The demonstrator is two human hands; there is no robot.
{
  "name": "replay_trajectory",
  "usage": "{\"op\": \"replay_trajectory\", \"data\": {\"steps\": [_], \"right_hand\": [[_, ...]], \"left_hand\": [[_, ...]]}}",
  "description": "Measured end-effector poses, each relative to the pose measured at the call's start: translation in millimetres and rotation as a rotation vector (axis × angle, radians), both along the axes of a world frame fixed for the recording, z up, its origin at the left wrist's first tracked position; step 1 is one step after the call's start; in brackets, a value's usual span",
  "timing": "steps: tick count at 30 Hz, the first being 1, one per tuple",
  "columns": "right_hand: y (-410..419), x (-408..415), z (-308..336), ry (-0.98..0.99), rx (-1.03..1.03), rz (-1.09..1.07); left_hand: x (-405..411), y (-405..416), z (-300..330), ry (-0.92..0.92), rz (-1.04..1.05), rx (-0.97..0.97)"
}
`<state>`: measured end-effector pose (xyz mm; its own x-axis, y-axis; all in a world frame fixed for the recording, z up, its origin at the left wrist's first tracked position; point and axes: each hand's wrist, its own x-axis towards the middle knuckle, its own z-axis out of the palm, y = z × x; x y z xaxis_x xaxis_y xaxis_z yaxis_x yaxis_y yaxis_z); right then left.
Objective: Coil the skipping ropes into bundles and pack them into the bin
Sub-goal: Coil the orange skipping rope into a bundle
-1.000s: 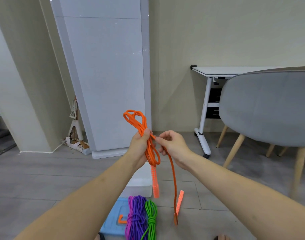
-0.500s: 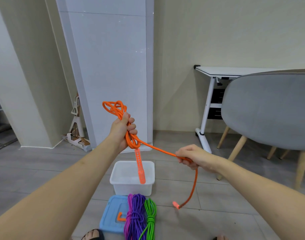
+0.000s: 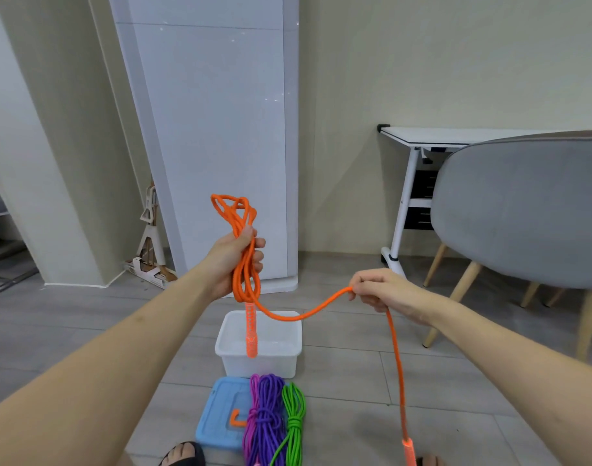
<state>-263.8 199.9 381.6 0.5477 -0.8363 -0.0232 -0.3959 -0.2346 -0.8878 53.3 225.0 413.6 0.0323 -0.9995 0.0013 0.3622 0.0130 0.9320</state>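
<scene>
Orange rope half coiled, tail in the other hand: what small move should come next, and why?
Probably wrap the tail around the bundle. The left hand grips the coiled orange rope, while the right hand pinches the loose tail, which sags between them and hangs down to the floor. The white bin sits open below.

Rope handle [image 3: 408, 453] (bottom edge) cropped

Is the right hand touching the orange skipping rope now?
Touching. In the head view, the right hand pinches the orange skipping rope at its fingertips; the rope runs from there to the coil in the left hand.
</scene>
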Motion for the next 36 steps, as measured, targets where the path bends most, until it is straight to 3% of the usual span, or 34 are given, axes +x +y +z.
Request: {"op": "replay_trajectory", "data": {"steps": [8, 20, 26, 30, 36], "right_hand": [[18, 23, 18, 0.078, -0.176, 0.102], [11, 49, 18, 0.069, -0.428, -0.003], [8, 41, 23, 0.378, -0.687, -0.062], [8, 24, 28, 0.549, -0.844, -0.021], [19, 16, 28, 0.615, -1.105, 0.197]], "left_hand": [[-30, 15, -11, -0.235, -0.270, 0.075], [-62, 19, -29, -0.272, -0.535, 0.111], [-63, 18, -30, -0.186, -0.547, 0.183], [-60, 18, -28, -0.436, -0.605, 0.215], [-52, 22, -46, -1.172, -0.757, 0.185]]}}
